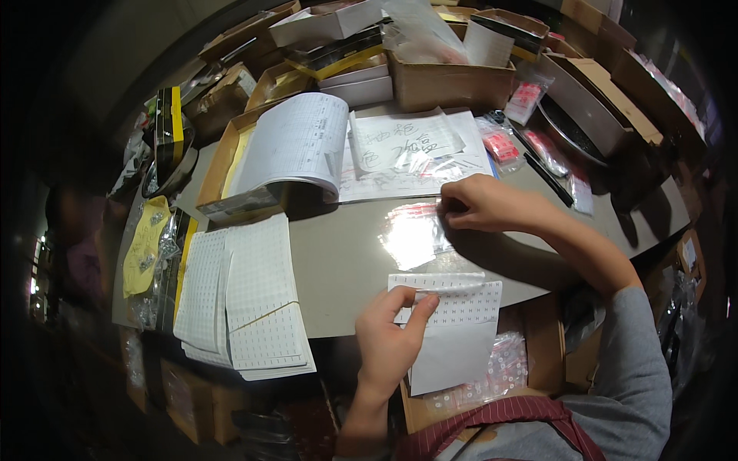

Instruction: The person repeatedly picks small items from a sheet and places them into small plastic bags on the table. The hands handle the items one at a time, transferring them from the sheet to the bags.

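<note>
My left hand (pixel 396 330) pinches a sheet of small printed labels (pixel 457 296) between thumb and fingers. Its lower part is a blank pale backing, and its top edge curls over near the thumb. Further off, my right hand (pixel 483 203) is closed with its fingertips at the right edge of some clear plastic bags (pixel 415 234). These bags lie flat on the table, glare with reflected light and show red lines along the top. Whatever the right fingertips pinch is hidden by the curled fingers.
Stacks of label sheets (pixel 265 300) lie at the left, one banded. Behind are an open notebook (pixel 296 146), papers (pixel 411 146) and a cardboard box (pixel 450 84). A black pen (pixel 549 180) and red-marked bags (pixel 503 148) sit at right. More small bags (pixel 492 373) rest near my lap.
</note>
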Action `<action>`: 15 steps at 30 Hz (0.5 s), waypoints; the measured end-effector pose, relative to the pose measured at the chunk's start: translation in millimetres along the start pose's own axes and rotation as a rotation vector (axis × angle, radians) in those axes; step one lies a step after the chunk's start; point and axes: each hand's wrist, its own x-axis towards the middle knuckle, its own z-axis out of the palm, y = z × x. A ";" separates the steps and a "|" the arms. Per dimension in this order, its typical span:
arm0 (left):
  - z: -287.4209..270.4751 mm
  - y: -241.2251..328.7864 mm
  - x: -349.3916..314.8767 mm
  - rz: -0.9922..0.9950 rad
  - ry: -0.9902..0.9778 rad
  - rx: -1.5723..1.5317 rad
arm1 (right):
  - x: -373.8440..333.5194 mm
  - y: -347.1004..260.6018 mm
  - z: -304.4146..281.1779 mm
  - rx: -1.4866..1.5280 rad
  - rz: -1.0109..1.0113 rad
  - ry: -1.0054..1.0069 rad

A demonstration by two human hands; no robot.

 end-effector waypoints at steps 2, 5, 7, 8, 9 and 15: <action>1.8 -2.9 0.0 0.016 0.013 -0.017 | -7.5 0.7 -12.2 -0.139 0.118 -0.034; 3.4 -8.9 -1.9 0.019 0.029 -0.009 | -15.7 -4.1 -32.3 -0.348 0.245 -0.154; 3.1 -8.2 -1.3 0.023 0.018 -0.008 | -19.9 -5.6 -37.2 -0.441 0.239 -0.135; 2.7 -8.1 -1.9 0.018 0.020 -0.006 | -16.6 -10.8 -36.6 -0.387 0.212 -0.126; 2.2 -7.1 -1.6 0.020 0.017 -0.006 | -13.1 -11.4 -34.0 -0.173 0.137 -0.125; -1.6 -3.2 -0.3 0.026 0.003 -0.045 | 2.6 -16.8 -3.3 0.028 -0.157 -0.055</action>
